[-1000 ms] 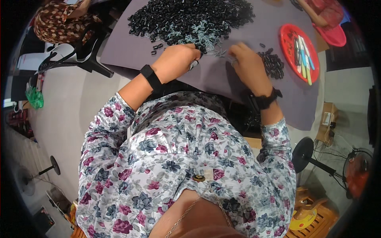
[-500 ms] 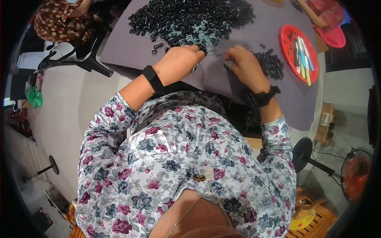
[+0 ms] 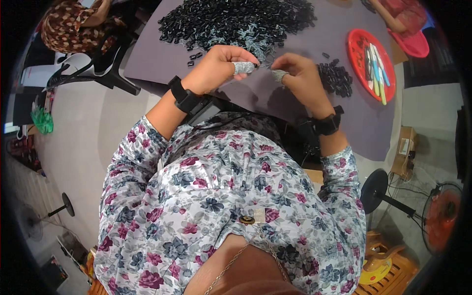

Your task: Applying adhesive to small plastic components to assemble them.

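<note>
Well, the broad heap of black pieces (image 3: pixel 231 19) spreads over the far part of the greyish-purple tabletop (image 3: pixel 147 61), and both hands work on the near side of it. The left hand (image 3: pixel 221 64), just nearer the person than the heap, has its fingers closed on a small black piece (image 3: pixel 255 65), whose dark end pokes out beyond a silver-grey wrapping (image 3: pixel 243 68) on one fingertip. The right hand (image 3: pixel 301 77) is to the right of that, also on the near side of the heap, its thumb and forefinger bent toward each other; I cannot tell whether anything sits between them. The two sets of fingertips face each other, near but apart, with a narrow gap between.

Pale, thin pieces (image 3: pixel 251 37) lie along the heap's near edge, just beyond the hands. A few loose black pieces (image 3: pixel 193 59) sit off its near left border. To its left, a strip of tabletop runs out to the slanting side edge; to its right, a wider stretch lies between it and the red tray (image 3: pixel 355 42), which carries several knives (image 3: pixel 379 73) with coloured handles. A smaller pile of black pieces (image 3: pixel 336 78) is on the heap's near right, close beside the right hand and limiting sideways room there. The tabletop's near edge passes beneath the forearms, on the person's side of the heap.
</note>
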`<state>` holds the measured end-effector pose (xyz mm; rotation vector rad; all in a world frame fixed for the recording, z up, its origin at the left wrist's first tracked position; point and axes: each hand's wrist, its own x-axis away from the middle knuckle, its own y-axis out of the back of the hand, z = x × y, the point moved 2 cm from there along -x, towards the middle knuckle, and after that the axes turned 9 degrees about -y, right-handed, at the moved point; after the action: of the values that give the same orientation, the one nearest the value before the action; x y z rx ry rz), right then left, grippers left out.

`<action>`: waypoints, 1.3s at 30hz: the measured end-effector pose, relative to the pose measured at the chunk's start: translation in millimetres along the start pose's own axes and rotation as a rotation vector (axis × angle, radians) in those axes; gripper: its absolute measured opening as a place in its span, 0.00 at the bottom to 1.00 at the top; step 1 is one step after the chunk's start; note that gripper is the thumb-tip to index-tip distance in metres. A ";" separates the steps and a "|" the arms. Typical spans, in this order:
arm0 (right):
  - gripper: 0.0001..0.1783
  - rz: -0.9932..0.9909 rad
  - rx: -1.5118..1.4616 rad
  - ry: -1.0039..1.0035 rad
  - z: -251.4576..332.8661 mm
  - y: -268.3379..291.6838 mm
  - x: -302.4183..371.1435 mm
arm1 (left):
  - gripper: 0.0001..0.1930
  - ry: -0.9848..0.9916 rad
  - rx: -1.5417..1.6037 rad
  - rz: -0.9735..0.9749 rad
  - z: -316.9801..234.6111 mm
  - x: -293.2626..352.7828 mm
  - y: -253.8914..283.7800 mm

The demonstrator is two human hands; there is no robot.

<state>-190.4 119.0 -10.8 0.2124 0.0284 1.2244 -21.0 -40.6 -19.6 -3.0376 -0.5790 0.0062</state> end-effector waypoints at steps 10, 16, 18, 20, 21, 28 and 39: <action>0.14 0.026 -0.171 0.059 -6.4 -16.4 -6.6 | 0.12 -0.001 0.029 0.001 -2.9 2.8 -11.1; 0.15 0.013 -0.130 0.065 -3.7 -16.5 -6.1 | 0.15 0.002 -0.012 0.003 -4.5 1.3 -13.1; 0.16 0.017 -0.115 0.058 -2.3 -16.0 -6.1 | 0.17 -0.031 -0.038 0.030 -5.4 1.3 -13.6; 0.16 0.033 -0.109 0.052 -1.5 -16.6 -4.9 | 0.18 -0.063 -0.058 0.039 -5.3 2.4 -14.5; 0.16 0.027 -0.093 0.051 -0.5 -17.7 -4.1 | 0.19 -0.080 -0.065 0.036 -4.7 2.5 -15.6; 0.19 0.086 -0.147 -0.018 -9.5 -18.6 -5.2 | 0.21 -0.073 -0.087 -0.003 -1.6 7.5 -20.5; 0.19 0.144 -0.260 -0.092 -2.5 -24.8 -4.9 | 0.20 -0.123 -0.060 -0.020 2.3 16.3 -18.9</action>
<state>-169.3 106.8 -18.1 0.0434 -0.2281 1.3466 -12.9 -16.9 -21.0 -3.1063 -0.6295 0.1790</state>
